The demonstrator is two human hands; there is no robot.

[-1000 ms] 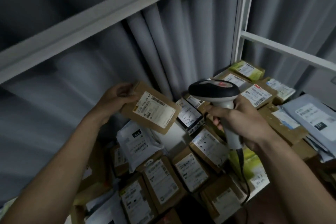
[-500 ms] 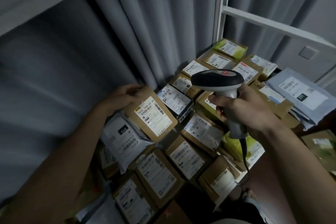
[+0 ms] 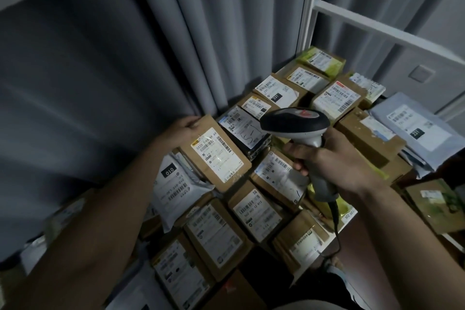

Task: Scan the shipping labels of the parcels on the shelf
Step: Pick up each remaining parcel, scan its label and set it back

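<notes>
Brown cardboard parcel (image 3: 216, 152) is gripped at its far end by the left hand (image 3: 182, 128), while the right hand (image 3: 329, 158) wraps the grey handheld scanner (image 3: 302, 138).

Grey bag (image 3: 176, 191) reads "010"; box label (image 3: 276, 90) reads "231".

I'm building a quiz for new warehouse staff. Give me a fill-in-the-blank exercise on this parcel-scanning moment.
1. The right hand grips a handheld barcode ____.
2. The left hand holds the far end of a brown ____ parcel.
3. The white poly mailer under that parcel carries a black tag reading ____.
4. Behind the parcels hangs a grey ____.

Missing words: scanner; cardboard; 010; curtain
</notes>
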